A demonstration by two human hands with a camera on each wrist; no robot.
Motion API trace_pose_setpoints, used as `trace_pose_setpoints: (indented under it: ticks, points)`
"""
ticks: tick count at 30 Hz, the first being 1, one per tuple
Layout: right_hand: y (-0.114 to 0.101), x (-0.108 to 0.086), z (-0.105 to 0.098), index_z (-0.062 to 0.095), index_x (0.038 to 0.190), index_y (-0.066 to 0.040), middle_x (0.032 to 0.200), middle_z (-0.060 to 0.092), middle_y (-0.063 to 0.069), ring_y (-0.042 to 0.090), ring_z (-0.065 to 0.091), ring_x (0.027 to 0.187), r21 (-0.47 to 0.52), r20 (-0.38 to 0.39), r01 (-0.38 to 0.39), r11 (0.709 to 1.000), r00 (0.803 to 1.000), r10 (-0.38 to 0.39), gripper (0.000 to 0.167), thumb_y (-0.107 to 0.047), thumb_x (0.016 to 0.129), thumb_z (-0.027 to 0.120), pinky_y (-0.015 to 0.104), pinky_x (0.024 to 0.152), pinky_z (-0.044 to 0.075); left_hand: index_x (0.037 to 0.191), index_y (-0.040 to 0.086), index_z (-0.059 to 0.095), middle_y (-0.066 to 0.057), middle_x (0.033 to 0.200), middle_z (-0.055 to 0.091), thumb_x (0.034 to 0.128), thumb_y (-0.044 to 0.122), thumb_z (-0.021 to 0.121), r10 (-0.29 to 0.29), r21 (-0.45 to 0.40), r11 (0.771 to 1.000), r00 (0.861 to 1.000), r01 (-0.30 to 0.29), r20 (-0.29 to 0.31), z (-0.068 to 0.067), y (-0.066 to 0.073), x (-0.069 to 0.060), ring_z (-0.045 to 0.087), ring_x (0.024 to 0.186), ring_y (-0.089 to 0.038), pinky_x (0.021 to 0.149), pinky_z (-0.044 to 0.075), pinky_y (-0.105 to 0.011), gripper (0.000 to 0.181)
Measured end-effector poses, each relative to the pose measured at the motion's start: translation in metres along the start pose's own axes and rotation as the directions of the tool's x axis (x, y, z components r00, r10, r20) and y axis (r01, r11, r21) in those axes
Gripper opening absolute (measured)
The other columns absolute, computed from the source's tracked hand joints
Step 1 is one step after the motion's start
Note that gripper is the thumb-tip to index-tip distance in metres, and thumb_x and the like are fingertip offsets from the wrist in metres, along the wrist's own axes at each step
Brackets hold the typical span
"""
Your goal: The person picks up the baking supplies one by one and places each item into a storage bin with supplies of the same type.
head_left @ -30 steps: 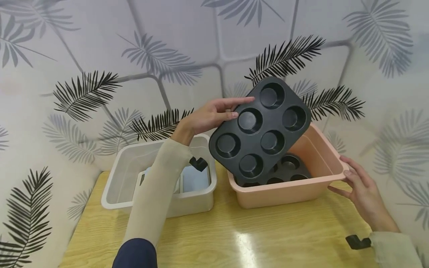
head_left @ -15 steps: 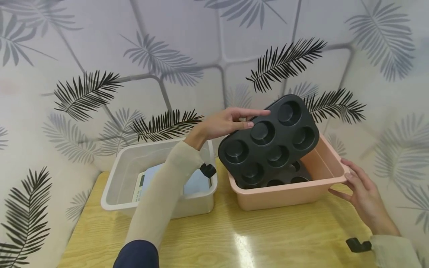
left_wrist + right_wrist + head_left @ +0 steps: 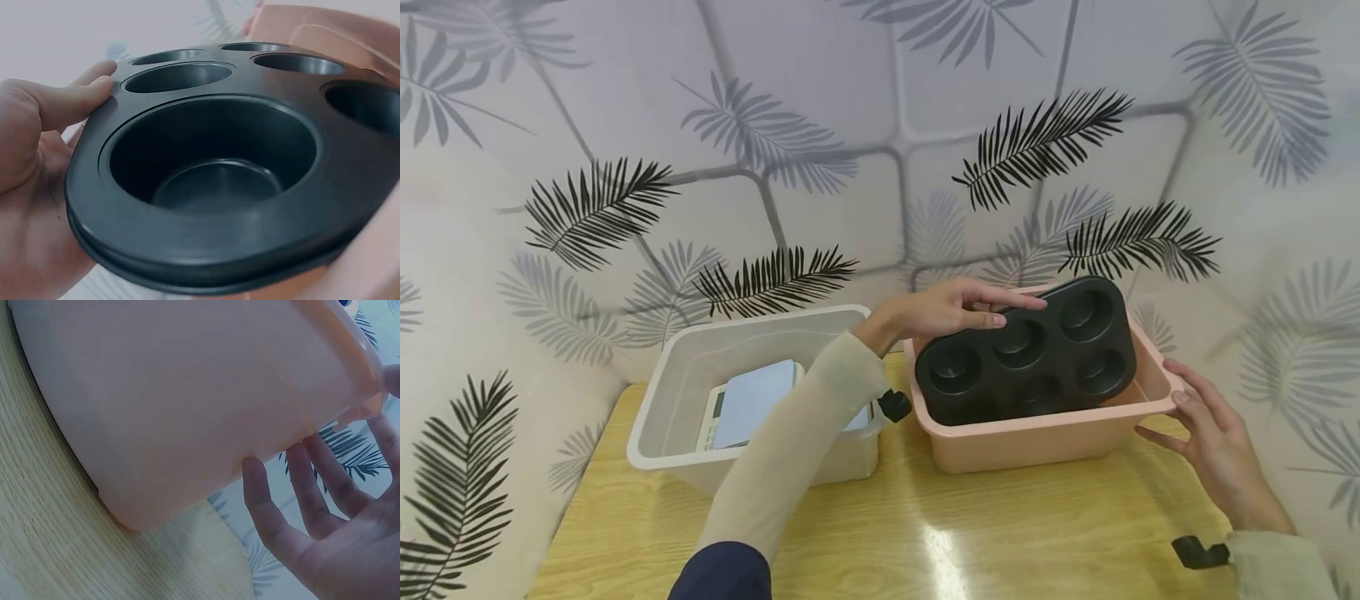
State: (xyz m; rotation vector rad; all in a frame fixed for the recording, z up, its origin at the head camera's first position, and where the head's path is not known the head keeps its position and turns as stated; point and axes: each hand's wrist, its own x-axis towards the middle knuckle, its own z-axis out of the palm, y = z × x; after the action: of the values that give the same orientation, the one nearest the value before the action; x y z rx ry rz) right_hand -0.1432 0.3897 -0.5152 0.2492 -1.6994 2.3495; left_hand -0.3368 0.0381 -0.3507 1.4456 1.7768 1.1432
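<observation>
A dark six-cup muffin pan (image 3: pixel 1022 358) leans in the pink bin (image 3: pixel 1045 450), its lower edge below the bin's front rim and its upper edge raised. My left hand (image 3: pixel 951 310) grips that upper left edge; in the left wrist view the thumb (image 3: pixel 78 103) rests on the pan's top side. My right hand (image 3: pixel 1221 442) holds the bin's right end at the rim. Close up in the right wrist view, fingers (image 3: pixel 255 481) touch the bin's outer side (image 3: pixel 156 425). The second muffin pan seen in the bin earlier is hidden now.
Left of the pink bin stands a white bin (image 3: pixel 658 417) holding a light blue flat item (image 3: pixel 756 404) and a pale device with a small dark display. Both bins sit on a wooden table (image 3: pixel 865 542) against a leaf-patterned wall (image 3: pixel 820 75).
My left hand has lowered the muffin pan down and to the right into the pink bin, and the pan has turned closer to level. My right hand stays at the bin's end.
</observation>
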Motion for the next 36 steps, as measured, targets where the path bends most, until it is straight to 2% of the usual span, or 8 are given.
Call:
trace_pose_setpoints:
  ticks: [5, 9, 12, 15, 18, 22, 30, 36]
  points:
    - [0.000, -0.002, 0.001, 0.051, 0.162, -0.017, 0.124, 0.061, -0.014, 0.001, 0.072, 0.111, -0.044, -0.006, -0.003, 0.999, 1.000, 0.002, 0.048, -0.003, 0.117, 0.040, 0.031, 0.081, 0.068, 0.162, 0.004, 0.052, -0.010, 0.175, 0.044, 0.1121, 0.004, 0.057, -0.018, 0.006, 1.000, 0.999, 0.017, 0.032, 0.011, -0.008, 0.006, 0.038, 0.163, -0.009, 0.123, 0.039, -0.019, 0.050]
    - [0.002, -0.002, 0.000, 0.048, 0.165, -0.017, 0.149, 0.052, -0.015, 0.000, 0.071, 0.118, -0.065, -0.001, -0.012, 0.998, 1.000, 0.012, 0.050, -0.004, 0.118, 0.040, 0.031, 0.081, 0.068, 0.163, 0.001, 0.049, -0.012, 0.174, 0.045, 0.1111, 0.001, 0.057, -0.013, -0.035, 0.999, 0.998, 0.015, 0.057, 0.017, -0.015, 0.008, 0.056, 0.140, -0.004, 0.105, 0.048, -0.018, 0.052]
    - [0.002, -0.001, 0.000, 0.048, 0.165, -0.018, 0.155, 0.050, -0.013, -0.001, 0.070, 0.121, -0.067, 0.005, -0.012, 0.998, 1.000, 0.013, 0.050, -0.004, 0.118, 0.039, 0.031, 0.082, 0.068, 0.164, 0.002, 0.047, -0.014, 0.171, 0.049, 0.1109, 0.002, 0.058, -0.029, -0.053, 0.998, 0.998, 0.031, 0.055, 0.020, -0.018, 0.008, 0.060, 0.119, -0.015, 0.090, 0.048, -0.024, 0.054]
    - [0.002, -0.001, -0.001, 0.048, 0.166, -0.020, 0.158, 0.050, -0.012, -0.001, 0.069, 0.124, -0.066, 0.015, -0.006, 0.998, 1.000, 0.007, 0.051, -0.004, 0.118, 0.039, 0.031, 0.083, 0.068, 0.169, 0.006, 0.040, -0.014, 0.172, 0.046, 0.1112, 0.010, 0.062, -0.085, 0.035, 0.996, 0.996, 0.084, 0.014, 0.018, -0.021, 0.006, 0.059, 0.138, -0.021, 0.111, 0.050, -0.027, 0.062]
    - [0.001, -0.001, -0.001, 0.045, 0.167, -0.017, 0.158, 0.051, -0.013, -0.001, 0.069, 0.126, -0.059, 0.027, -0.003, 0.998, 1.000, 0.004, 0.052, -0.003, 0.117, 0.038, 0.032, 0.083, 0.068, 0.173, 0.016, 0.033, -0.010, 0.175, 0.040, 0.1116, 0.024, 0.064, -0.179, 0.172, 0.966, 0.980, 0.192, -0.091, 0.013, -0.023, -0.001, 0.041, 0.161, -0.024, 0.133, 0.036, -0.041, 0.070]
    - [0.000, -0.001, -0.003, 0.040, 0.169, -0.013, 0.154, 0.056, -0.014, 0.000, 0.070, 0.126, -0.039, 0.040, -0.001, 0.999, 0.999, 0.003, 0.053, -0.002, 0.117, 0.037, 0.032, 0.084, 0.068, 0.174, 0.022, 0.032, -0.009, 0.179, 0.035, 0.1111, 0.034, 0.063, -0.236, 0.217, 0.935, 0.948, 0.282, -0.215, 0.005, -0.024, -0.012, 0.032, 0.167, -0.029, 0.136, 0.029, -0.055, 0.071]
    - [-0.003, 0.001, -0.004, 0.039, 0.170, -0.014, 0.154, 0.058, -0.013, 0.002, 0.071, 0.124, -0.013, 0.046, -0.010, 1.000, 0.999, 0.011, 0.054, -0.002, 0.118, 0.036, 0.033, 0.084, 0.068, 0.172, 0.014, 0.035, -0.019, 0.175, 0.039, 0.1106, 0.028, 0.063, -0.201, 0.148, 0.959, 0.949, 0.241, -0.241, 0.004, -0.020, -0.028, 0.042, 0.161, -0.043, 0.133, 0.034, -0.059, 0.070]
    - [-0.001, 0.000, -0.003, 0.040, 0.169, -0.013, 0.153, 0.059, -0.012, 0.002, 0.072, 0.123, -0.008, 0.050, -0.010, 1.000, 0.999, 0.010, 0.053, -0.002, 0.117, 0.036, 0.033, 0.085, 0.068, 0.170, 0.014, 0.039, -0.018, 0.173, 0.043, 0.1107, 0.026, 0.064, -0.217, 0.121, 0.960, 0.943, 0.253, -0.251, 0.009, -0.016, -0.038, 0.049, 0.157, -0.039, 0.130, 0.041, -0.054, 0.066]
